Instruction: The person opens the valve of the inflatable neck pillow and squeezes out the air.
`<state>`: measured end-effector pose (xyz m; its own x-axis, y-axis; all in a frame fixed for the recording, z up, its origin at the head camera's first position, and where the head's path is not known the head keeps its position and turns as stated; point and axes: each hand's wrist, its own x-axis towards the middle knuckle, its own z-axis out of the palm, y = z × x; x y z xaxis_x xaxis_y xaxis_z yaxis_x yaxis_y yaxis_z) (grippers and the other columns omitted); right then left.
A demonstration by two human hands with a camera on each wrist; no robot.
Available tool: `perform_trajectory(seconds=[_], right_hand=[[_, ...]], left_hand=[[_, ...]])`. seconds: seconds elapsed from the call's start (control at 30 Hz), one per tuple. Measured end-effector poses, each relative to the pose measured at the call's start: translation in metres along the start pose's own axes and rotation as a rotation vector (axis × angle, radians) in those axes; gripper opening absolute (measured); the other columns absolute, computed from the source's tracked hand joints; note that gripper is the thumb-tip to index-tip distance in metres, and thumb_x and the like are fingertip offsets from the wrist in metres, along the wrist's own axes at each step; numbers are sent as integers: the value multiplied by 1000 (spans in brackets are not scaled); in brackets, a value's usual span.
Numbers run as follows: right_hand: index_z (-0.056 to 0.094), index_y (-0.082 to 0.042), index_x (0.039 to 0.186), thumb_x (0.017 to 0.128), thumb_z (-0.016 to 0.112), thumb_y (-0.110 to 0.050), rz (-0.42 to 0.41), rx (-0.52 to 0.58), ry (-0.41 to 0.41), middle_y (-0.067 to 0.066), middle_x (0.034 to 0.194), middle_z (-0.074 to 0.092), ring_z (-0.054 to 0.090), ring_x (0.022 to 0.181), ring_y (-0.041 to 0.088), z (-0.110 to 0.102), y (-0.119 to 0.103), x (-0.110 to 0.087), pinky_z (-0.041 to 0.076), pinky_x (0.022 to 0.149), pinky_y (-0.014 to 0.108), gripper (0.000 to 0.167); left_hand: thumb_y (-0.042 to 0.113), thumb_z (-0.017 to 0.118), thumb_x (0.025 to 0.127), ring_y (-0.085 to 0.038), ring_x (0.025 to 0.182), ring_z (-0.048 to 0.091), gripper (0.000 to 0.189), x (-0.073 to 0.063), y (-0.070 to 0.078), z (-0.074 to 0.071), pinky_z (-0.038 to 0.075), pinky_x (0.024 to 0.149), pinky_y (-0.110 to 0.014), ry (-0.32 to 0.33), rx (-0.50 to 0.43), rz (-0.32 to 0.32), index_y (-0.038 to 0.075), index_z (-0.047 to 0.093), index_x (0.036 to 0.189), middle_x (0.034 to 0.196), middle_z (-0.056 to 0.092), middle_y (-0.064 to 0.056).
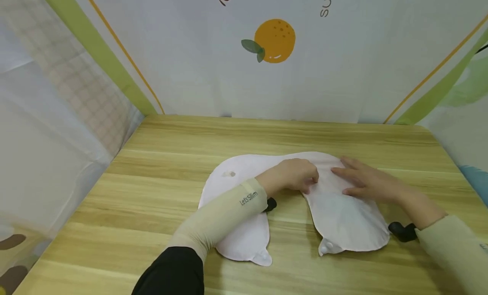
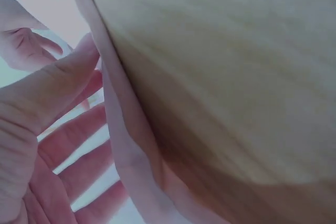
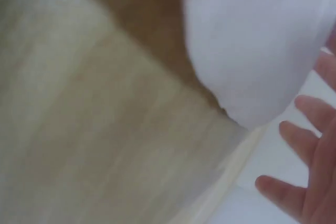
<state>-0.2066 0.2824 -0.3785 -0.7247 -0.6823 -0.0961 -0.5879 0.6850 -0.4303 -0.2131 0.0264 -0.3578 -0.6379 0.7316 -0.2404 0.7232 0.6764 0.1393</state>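
Note:
A pale pinkish-white U-shaped cloth [image 1: 248, 163] lies on the wooden table, its two rounded ends pointing toward me. Each end has a small tab, and the right tab [image 1: 327, 246] carries a round snap. My left hand [image 1: 293, 174] pinches the cloth's inner edge near the top of the right half; in the left wrist view its thumb [image 2: 63, 80] presses on that edge. On the right half's outer side, my right hand [image 1: 367, 182] rests with spread fingers on the cloth. The right wrist view shows those straight fingers beside the cloth's rounded edge [image 3: 247, 51].
The wooden table [image 1: 152, 210] extends around the cloth on all sides. Behind it hangs a white curtain [image 1: 183, 57] printed with an orange. A black piece [image 1: 403, 231] sits by the right wrist, another [image 1: 271, 204] by the left. Beige sleeves cover both forearms.

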Motion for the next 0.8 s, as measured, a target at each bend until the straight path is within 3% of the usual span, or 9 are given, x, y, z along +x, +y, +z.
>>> perform_trajectory(seconds=[0.23, 0.6, 0.8], right_hand=[[49, -15, 148, 97, 64, -37, -23, 64, -24, 26, 161, 24, 23, 147, 50, 0, -6, 9, 29, 109, 67, 58], [48, -8, 147, 96, 65, -37, -34, 43, -66, 27, 160, 27, 24, 146, 51, 4, -8, 17, 28, 111, 66, 62], [42, -5, 150, 92, 68, -41, -17, 49, -81, 30, 160, 23, 19, 146, 54, 4, -9, 19, 25, 112, 70, 73]], left_hand=[[22, 70, 93, -12, 124, 59, 35, 6, -2, 0, 45, 106, -25, -12, -70, 32, 15, 68, 127, 132, 65, 5], [29, 72, 91, -14, 136, 50, 46, 5, -6, 2, 40, 113, -26, -56, -18, -62, 20, 63, 136, 148, 54, 4], [31, 73, 91, -16, 139, 47, 50, 3, -7, 2, 40, 114, -29, -60, -36, -101, 21, 61, 138, 151, 50, 3]])
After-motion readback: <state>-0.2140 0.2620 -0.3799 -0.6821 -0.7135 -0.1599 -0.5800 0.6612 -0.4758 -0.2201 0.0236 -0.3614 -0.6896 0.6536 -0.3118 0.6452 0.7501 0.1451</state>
